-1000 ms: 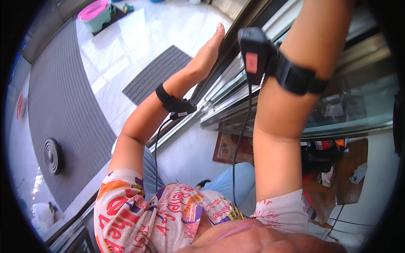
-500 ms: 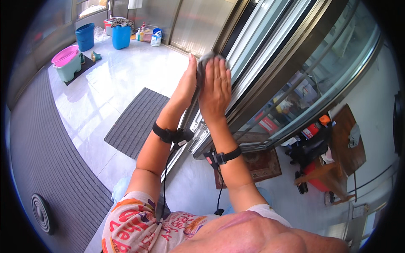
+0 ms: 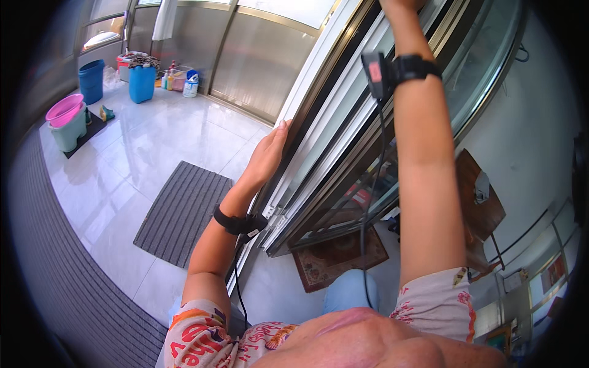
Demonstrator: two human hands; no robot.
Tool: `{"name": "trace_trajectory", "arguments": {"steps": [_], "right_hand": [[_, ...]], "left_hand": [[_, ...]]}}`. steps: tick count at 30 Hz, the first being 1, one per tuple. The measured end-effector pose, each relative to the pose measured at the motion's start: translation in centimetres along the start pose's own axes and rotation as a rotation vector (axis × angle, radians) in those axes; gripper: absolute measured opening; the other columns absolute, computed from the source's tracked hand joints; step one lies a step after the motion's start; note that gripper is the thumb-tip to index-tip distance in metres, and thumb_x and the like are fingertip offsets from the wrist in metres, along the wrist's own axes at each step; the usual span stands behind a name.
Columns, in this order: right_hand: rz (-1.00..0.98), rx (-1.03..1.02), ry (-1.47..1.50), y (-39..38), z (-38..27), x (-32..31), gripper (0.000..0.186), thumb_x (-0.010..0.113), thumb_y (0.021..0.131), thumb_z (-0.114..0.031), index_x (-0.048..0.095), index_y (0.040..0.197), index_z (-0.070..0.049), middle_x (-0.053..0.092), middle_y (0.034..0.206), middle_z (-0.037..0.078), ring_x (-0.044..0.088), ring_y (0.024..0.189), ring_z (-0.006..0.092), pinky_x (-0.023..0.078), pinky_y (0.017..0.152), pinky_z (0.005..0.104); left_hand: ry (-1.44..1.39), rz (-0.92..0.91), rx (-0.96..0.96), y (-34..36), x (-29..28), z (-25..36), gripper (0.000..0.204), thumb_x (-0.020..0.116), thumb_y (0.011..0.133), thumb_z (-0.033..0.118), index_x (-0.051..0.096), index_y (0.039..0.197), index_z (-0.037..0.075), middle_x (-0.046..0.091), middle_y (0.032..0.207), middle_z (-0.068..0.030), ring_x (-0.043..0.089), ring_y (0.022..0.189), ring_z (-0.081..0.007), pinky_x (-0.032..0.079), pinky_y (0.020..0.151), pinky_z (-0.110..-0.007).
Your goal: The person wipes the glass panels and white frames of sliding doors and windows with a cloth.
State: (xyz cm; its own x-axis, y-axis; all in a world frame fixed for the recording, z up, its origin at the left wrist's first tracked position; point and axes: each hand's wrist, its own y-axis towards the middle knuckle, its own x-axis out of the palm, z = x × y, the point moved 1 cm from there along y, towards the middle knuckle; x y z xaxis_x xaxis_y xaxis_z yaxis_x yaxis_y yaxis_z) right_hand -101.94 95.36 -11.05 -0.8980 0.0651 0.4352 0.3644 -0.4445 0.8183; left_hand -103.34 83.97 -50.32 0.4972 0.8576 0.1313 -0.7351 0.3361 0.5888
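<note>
Right hand (image 3: 402,5) high, arm (image 3: 426,165) nearly straight

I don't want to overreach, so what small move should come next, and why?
Perhaps lower your right hand a little: it's raised and partly cut off at the picture's top edge, hiding its grip, while your left hand appears to rest against the door frame.

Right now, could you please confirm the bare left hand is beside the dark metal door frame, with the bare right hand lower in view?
Not quite: the head view shows the right hand higher; the left hand is beside the dark metal door frame.
</note>
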Motion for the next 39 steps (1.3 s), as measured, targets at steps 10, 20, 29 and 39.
{"name": "trace_trajectory", "arguments": {"steps": [10,20,29,39], "right_hand": [[-0.229,-0.313,0.129,-12.7,-4.1,-7.0,0.032,0.059,0.083,-0.007,0.065,0.114,-0.002,0.058,0.106,0.013,0.055,0.097,0.0318,0.047,0.086,0.0420],[-0.329,-0.138,0.059,-18.2,-7.5,-10.1,0.033,0.057,0.086,-0.008,0.063,0.117,0.002,0.056,0.106,0.015,0.055,0.093,0.0317,0.048,0.083,0.0414],[-0.756,0.026,0.672,-38.0,-14.4,-22.3,0.016,0.065,0.092,-0.021,0.061,0.093,-0.005,0.061,0.085,0.013,0.064,0.079,0.0319,0.054,0.066,0.0407],[-0.095,-0.165,0.071,-11.3,-5.3,-9.2,0.021,0.062,0.087,-0.005,0.071,0.106,-0.002,0.058,0.100,0.018,0.059,0.096,0.0368,0.052,0.081,0.0439]], "left_hand": [[0.030,0.109,-0.086,-0.6,-0.4,0.6,0.081,0.031,0.104,0.060,0.046,0.141,-0.010,0.050,0.146,-0.0245,0.042,0.141,-0.0288,0.029,0.116,-0.033],[-0.192,-0.021,-0.238,-0.5,-1.9,1.3,0.105,0.014,0.092,0.082,0.040,0.149,-0.002,0.042,0.152,-0.0213,0.036,0.144,-0.0306,0.024,0.119,-0.040],[-0.202,-0.122,-0.251,1.2,-1.8,0.2,0.102,0.007,0.094,0.078,0.033,0.152,-0.001,0.032,0.157,-0.0231,0.026,0.149,-0.0348,0.019,0.121,-0.042],[-0.105,-0.083,-0.188,-0.9,-2.6,1.3,0.102,0.007,0.094,0.078,0.041,0.148,-0.002,0.041,0.152,-0.0250,0.036,0.144,-0.0345,0.025,0.120,-0.044]]}}
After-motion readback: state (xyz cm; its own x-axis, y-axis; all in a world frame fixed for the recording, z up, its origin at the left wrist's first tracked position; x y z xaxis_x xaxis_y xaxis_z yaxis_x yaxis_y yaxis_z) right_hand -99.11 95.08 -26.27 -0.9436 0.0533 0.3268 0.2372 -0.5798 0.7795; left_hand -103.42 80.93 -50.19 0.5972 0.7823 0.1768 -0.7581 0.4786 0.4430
